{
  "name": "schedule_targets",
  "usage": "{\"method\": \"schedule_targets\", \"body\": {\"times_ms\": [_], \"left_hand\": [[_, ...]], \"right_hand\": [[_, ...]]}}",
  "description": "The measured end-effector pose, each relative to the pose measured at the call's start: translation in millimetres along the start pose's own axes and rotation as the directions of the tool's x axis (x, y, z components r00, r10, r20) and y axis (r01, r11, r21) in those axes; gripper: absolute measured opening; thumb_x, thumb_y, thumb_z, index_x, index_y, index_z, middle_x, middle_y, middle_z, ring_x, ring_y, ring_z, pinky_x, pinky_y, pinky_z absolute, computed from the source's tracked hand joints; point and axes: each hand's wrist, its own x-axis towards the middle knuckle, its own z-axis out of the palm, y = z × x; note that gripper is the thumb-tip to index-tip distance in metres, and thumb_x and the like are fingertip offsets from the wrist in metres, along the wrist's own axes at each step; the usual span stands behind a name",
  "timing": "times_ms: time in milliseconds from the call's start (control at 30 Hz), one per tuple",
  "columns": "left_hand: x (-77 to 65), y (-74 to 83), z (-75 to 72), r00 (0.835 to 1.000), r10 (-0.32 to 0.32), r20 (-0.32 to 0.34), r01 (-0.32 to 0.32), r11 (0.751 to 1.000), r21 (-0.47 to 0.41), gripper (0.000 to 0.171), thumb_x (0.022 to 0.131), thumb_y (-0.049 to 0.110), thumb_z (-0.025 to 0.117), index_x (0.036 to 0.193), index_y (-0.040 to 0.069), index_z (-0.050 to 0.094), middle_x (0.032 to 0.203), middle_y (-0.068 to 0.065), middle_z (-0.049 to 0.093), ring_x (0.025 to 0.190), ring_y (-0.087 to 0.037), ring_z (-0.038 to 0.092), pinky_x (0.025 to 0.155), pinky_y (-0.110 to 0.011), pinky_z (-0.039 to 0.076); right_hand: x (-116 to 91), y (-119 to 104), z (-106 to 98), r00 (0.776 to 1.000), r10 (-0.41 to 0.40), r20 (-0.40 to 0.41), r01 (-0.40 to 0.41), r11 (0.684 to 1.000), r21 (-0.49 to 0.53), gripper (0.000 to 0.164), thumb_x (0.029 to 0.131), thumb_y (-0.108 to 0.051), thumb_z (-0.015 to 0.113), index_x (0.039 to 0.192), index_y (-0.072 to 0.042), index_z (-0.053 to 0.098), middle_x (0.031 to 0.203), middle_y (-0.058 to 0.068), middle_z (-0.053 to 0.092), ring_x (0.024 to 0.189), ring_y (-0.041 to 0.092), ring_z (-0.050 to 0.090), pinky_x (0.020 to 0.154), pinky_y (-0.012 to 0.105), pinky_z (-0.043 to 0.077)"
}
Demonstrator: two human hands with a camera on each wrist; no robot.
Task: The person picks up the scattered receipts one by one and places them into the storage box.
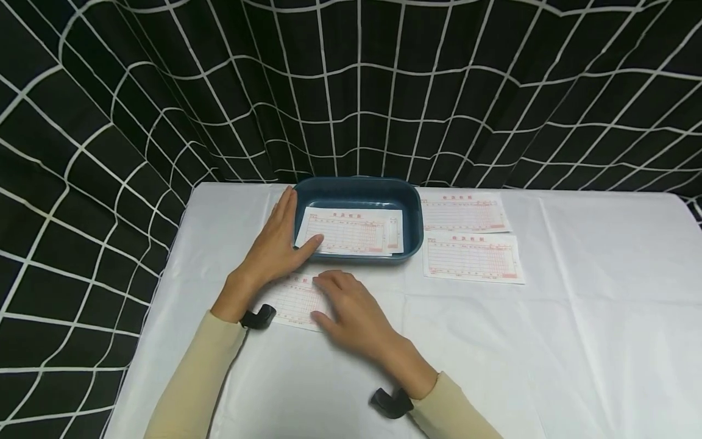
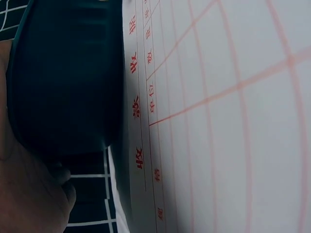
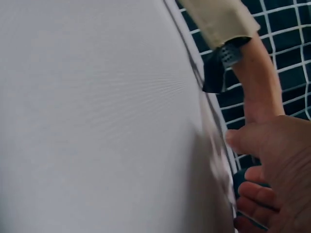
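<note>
A dark blue rectangular bin (image 1: 356, 186) stands at the back of the white table, with printed receipt slips (image 1: 351, 235) lying inside it. Along its left wall lies my left hand (image 1: 276, 247), fingers extended, its thumb reaching over the near rim. Another receipt slip (image 1: 293, 302) with red print and grid lines lies in front of the bin, partly hidden by both hands; it fills much of the left wrist view. My right hand (image 1: 351, 311) is over this slip's right end, fingers loosely bent and thumb spread apart, with nothing visible between them.
To the right of the bin lie two groups of receipt slips, the far one (image 1: 466, 213) beside its wall and the near one (image 1: 474, 259) just in front. Black curtain (image 1: 384, 91) with white grid lines borders the table (image 1: 592, 341) at the back and left.
</note>
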Motion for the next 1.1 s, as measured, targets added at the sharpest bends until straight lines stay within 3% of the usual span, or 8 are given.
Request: {"method": "schedule_targets", "body": {"times_ms": [333, 567, 700, 833, 1100], "left_hand": [[3.1, 1.9, 0.1, 1.000, 0.017, -0.006, -0.018, 1.000, -0.014, 0.105, 0.100, 0.056, 0.062, 0.171, 0.006, 0.003, 0.181, -0.011, -0.001, 0.169, -0.030, 0.008, 0.135, -0.053, 0.020], [0.5, 0.5, -0.2, 1.000, -0.007, 0.004, 0.007, 1.000, -0.017, 0.105, 0.099, 0.056, 0.063, 0.171, 0.007, 0.003, 0.181, -0.009, -0.002, 0.169, -0.030, 0.007, 0.135, -0.054, 0.019], [1.5, 1.1, -1.2, 1.000, -0.015, 0.002, 0.016, 1.000, -0.013, 0.106, 0.099, 0.056, 0.063, 0.171, 0.007, 0.002, 0.181, -0.009, -0.003, 0.169, -0.030, 0.006, 0.135, -0.054, 0.019], [2.4, 1.6, -1.5, 1.000, -0.023, 0.003, 0.023, 1.000, -0.003, 0.106, 0.100, 0.057, 0.062, 0.171, 0.007, 0.001, 0.181, -0.009, -0.004, 0.169, -0.030, 0.006, 0.135, -0.054, 0.019], [1.2, 1.3, -0.2, 1.000, -0.015, 0.002, 0.015, 1.000, -0.009, 0.106, 0.099, 0.056, 0.063, 0.171, 0.008, 0.001, 0.181, -0.009, -0.003, 0.169, -0.031, 0.006, 0.135, -0.055, 0.019]], "right_hand": [[-2.9, -2.4, 8.8, 0.999, -0.010, -0.042, 0.003, 0.987, -0.159, 0.079, 0.086, -0.038, 0.088, 0.149, -0.004, 0.056, 0.143, 0.011, 0.065, 0.136, 0.029, 0.059, 0.117, 0.046, 0.047], [-6.2, -13.1, 10.1, 1.000, 0.018, -0.012, -0.019, 0.988, -0.154, 0.075, 0.090, -0.035, 0.085, 0.149, 0.001, 0.056, 0.149, 0.018, 0.065, 0.144, 0.031, 0.059, 0.127, 0.049, 0.039], [-6.3, -14.3, 9.8, 1.000, -0.013, -0.003, 0.012, 0.977, -0.214, 0.070, 0.094, -0.035, 0.081, 0.147, 0.003, 0.057, 0.148, 0.020, 0.065, 0.145, 0.029, 0.058, 0.130, 0.048, 0.034], [-6.2, -14.8, 9.1, 0.999, -0.034, -0.003, 0.032, 0.967, -0.253, 0.068, 0.095, -0.035, 0.079, 0.147, 0.004, 0.058, 0.149, 0.020, 0.064, 0.145, 0.029, 0.058, 0.128, 0.044, 0.037], [-8.3, -14.0, 10.2, 0.999, -0.030, -0.017, 0.025, 0.974, -0.224, 0.077, 0.089, -0.042, 0.085, 0.146, 0.001, 0.058, 0.149, 0.018, 0.063, 0.142, 0.033, 0.060, 0.122, 0.043, 0.046]]}}
